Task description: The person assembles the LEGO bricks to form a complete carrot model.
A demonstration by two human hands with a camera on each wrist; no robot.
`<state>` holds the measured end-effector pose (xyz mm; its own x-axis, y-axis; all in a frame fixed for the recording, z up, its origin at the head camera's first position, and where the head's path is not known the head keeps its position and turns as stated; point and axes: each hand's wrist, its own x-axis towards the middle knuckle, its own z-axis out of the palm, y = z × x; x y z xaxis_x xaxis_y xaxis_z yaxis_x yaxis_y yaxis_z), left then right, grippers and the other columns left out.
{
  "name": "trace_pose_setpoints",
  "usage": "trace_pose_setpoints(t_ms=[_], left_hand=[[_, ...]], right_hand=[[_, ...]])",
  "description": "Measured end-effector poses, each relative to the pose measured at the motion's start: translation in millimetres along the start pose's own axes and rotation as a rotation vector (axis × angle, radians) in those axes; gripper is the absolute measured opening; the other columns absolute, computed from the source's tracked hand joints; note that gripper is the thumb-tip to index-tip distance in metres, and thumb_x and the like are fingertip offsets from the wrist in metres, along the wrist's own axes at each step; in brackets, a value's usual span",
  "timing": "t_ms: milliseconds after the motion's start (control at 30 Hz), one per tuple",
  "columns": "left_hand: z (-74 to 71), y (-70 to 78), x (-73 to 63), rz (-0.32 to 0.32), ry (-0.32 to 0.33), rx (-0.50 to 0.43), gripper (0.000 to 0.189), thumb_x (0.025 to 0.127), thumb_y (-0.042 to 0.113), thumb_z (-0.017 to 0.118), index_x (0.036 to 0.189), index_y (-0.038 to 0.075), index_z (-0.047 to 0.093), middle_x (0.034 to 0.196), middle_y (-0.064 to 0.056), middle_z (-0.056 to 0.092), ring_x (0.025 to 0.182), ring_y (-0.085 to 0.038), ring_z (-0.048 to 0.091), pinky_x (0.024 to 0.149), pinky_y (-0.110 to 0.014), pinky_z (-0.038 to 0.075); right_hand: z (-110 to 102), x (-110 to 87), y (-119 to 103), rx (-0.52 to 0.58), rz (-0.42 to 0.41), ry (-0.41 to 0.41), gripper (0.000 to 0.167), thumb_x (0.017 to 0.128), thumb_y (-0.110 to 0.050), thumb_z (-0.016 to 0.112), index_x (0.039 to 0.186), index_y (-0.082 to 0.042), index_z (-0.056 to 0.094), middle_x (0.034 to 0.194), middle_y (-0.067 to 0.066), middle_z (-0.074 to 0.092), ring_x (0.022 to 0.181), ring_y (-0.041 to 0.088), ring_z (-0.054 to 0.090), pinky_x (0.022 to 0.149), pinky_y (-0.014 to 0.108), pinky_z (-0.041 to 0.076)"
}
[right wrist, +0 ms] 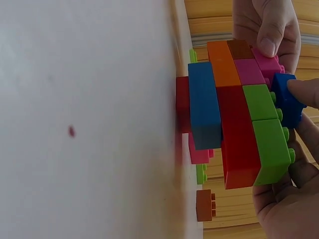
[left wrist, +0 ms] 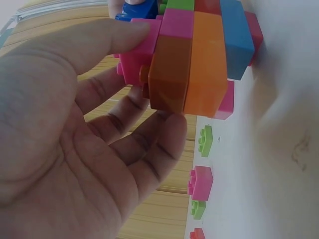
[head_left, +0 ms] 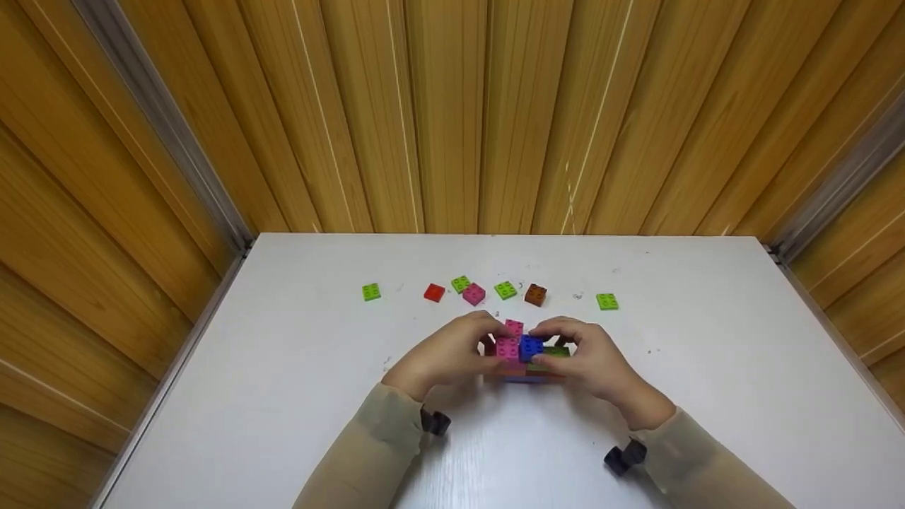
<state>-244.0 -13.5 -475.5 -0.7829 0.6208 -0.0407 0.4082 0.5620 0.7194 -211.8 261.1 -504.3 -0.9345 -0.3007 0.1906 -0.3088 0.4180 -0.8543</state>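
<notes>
Both hands are at a layered block of toy building bricks, with an orange brick, a light blue brick, a red brick and green bricks among its layers. My left hand grips the block's left end, thumb on a pink brick in the top layer and fingers round the far side. Between thumb and fingers, my right hand pinches a dark blue brick. It sits right at the green studs beside the pink brick, slightly tilted in the right wrist view.
Loose bricks lie in a row behind the block: green ones, a red one, a magenta one and a brown one. Wood-patterned panels wall the white table at back and sides.
</notes>
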Motion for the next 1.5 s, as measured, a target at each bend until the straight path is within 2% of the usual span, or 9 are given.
trace_pose_setpoints(t_ms=[167, 467, 633, 900, 1100, 1500], left_hand=[[0.2, -1.5, 0.5, 0.004, -0.002, 0.001, 0.039, 0.103, 0.026, 0.085, 0.141, 0.021, 0.078, 0.129, 0.004, 0.073, 0.114, -0.011, 0.067, 0.108, -0.033, 0.060], [0.8, -3.9, 2.3, 0.045, 0.000, 0.023, 0.040, 0.103, 0.022, 0.084, 0.141, 0.015, 0.078, 0.129, 0.000, 0.074, 0.115, -0.013, 0.067, 0.107, -0.031, 0.059], [1.8, -3.3, 2.0, 0.018, -0.006, 0.010, 0.040, 0.104, 0.022, 0.083, 0.143, 0.017, 0.078, 0.133, 0.000, 0.073, 0.118, -0.014, 0.068, 0.108, -0.032, 0.060], [4.6, -2.0, 1.0, -0.003, -0.005, -0.003, 0.038, 0.106, 0.023, 0.082, 0.143, 0.018, 0.077, 0.137, 0.000, 0.073, 0.124, -0.017, 0.070, 0.108, -0.034, 0.062], [5.5, -1.3, 0.4, -0.030, -0.001, -0.016, 0.039, 0.105, 0.024, 0.083, 0.143, 0.022, 0.077, 0.138, 0.003, 0.072, 0.124, -0.015, 0.071, 0.112, -0.036, 0.062], [4.4, 1.3, 0.9, -0.027, 0.014, -0.006, 0.035, 0.104, 0.025, 0.084, 0.138, 0.021, 0.079, 0.133, 0.004, 0.073, 0.123, -0.018, 0.071, 0.112, -0.036, 0.061]], right_hand=[[0.3, 0.8, 2.4, -0.002, -0.025, -0.006, 0.032, 0.095, -0.012, 0.091, 0.126, -0.011, 0.084, 0.129, 0.012, 0.081, 0.111, 0.005, 0.069, 0.096, 0.024, 0.056], [1.1, -0.2, 2.8, 0.016, -0.045, -0.010, 0.031, 0.096, -0.012, 0.090, 0.126, -0.009, 0.084, 0.127, 0.014, 0.081, 0.113, 0.009, 0.069, 0.097, 0.023, 0.056], [4.1, -0.1, 5.7, 0.069, -0.023, -0.014, 0.030, 0.097, -0.010, 0.090, 0.125, -0.007, 0.082, 0.129, 0.016, 0.078, 0.114, 0.008, 0.069, 0.098, 0.021, 0.056], [10.0, -2.0, 6.2, 0.138, 0.075, -0.050, 0.023, 0.108, -0.017, 0.078, 0.128, -0.005, 0.077, 0.135, 0.018, 0.074, 0.111, 0.009, 0.069, 0.097, 0.021, 0.058], [11.1, -2.9, 3.6, 0.112, 0.090, -0.064, 0.024, 0.108, -0.019, 0.078, 0.128, -0.006, 0.075, 0.131, 0.017, 0.076, 0.110, 0.011, 0.068, 0.098, 0.021, 0.057], [12.7, -0.7, 1.5, 0.094, 0.072, -0.071, 0.023, 0.108, -0.020, 0.078, 0.126, -0.006, 0.075, 0.129, 0.016, 0.076, 0.109, 0.013, 0.068, 0.098, 0.023, 0.057]])
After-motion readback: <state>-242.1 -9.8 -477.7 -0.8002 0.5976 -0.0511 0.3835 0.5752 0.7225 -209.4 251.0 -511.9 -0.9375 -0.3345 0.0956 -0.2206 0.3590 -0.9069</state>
